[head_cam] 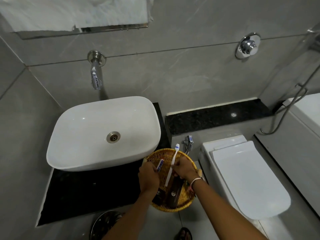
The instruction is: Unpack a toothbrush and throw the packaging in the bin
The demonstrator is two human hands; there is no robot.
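So we've got the toothbrush [171, 165], a thin white plastic stick with a blue-trimmed head, pinched in our right hand [183, 168] around mid-handle. It's tilted, head pointing up past the far rim of the round woven wicker basket [190, 199], tail end hanging over the basket's middle. Our left hand [148, 176] is closed around a little white and blue tube [160, 165], which sticks out over the basket's left side; can't read what it is. Inside the basket, two dark brown glossy bottles [174, 193] lie partly under our hands. The basket sits on the black stone counter [83, 191], touching the front right corner of the smooth white rounded-rectangle basin [97, 129]. Below the basket on the floor, a round shiny metal bin [103, 224] peeks out. Right of the basket is the white toilet lid [245, 179].
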